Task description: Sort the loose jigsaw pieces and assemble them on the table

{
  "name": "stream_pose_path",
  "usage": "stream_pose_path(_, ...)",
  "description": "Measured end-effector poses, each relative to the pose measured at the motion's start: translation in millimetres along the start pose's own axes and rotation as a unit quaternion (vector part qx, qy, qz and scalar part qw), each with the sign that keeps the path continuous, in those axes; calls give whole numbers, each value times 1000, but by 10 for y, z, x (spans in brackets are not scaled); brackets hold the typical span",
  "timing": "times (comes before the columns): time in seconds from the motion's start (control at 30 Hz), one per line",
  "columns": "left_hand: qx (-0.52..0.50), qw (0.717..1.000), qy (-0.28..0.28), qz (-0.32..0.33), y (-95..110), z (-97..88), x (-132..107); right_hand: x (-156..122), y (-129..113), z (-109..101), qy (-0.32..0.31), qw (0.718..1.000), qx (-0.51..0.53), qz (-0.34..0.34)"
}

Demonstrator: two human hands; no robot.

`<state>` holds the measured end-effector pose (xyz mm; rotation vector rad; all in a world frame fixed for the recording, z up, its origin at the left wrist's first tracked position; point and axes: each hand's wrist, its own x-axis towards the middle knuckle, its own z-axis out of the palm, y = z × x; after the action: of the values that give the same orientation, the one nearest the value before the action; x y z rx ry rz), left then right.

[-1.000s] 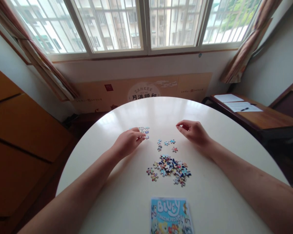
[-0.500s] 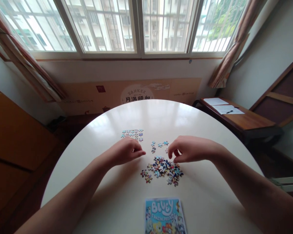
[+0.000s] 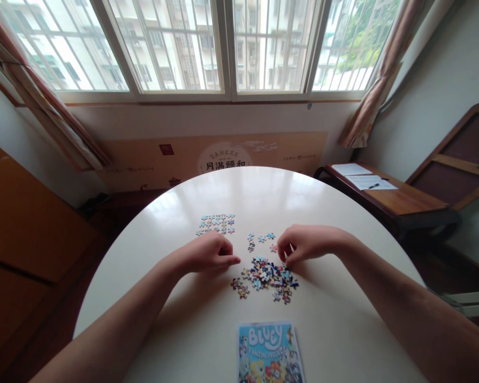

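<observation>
My left hand (image 3: pixel 209 253) rests on the white round table (image 3: pixel 175 202), fingers curled in and the forefinger pointing right at a pile of loose puzzle pieces (image 3: pixel 265 274). Nothing shows inside it. My right hand (image 3: pixel 303 243) is curled at the pile's far edge, fingertips pinched down among the pieces; what they hold is hidden. A small joined patch of puzzle (image 3: pixel 216 223) lies beyond my left hand. A few single pieces (image 3: pixel 259 238) lie between my hands.
A blue "Bluey" puzzle box (image 3: pixel 268 352) lies at the table's near edge. To the right stands a wooden side table (image 3: pixel 406 199) with papers (image 3: pixel 367 182) and a pen. Windows and curtains fill the far wall, and wooden furniture stands at the left.
My left hand has drawn back from the joined patch toward the pile. My right hand has come down and left from bare table to the pile's far edge, fingers closing.
</observation>
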<state>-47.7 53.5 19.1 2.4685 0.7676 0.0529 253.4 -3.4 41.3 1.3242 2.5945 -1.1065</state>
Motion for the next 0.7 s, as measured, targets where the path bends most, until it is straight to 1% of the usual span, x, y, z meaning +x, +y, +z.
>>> stream_pose_path(0.23,-8,1000,-1,-7,9,-10,-2,-46,58,-42,54,997,-29,48)
stream_pose_path(0.4,-9,1000,-3,-9,0,-10,-13,-50,84,-36,67,995,-33,59)
stream_pose_path(0.57,-9,1000,-4,-8,-12,-9,-13,-61,132,-62,52,997,-10,62)
stream_pose_path(0.7,-16,1000,-5,-7,-28,-7,-11,-90,189,-123,-2,997,74,37)
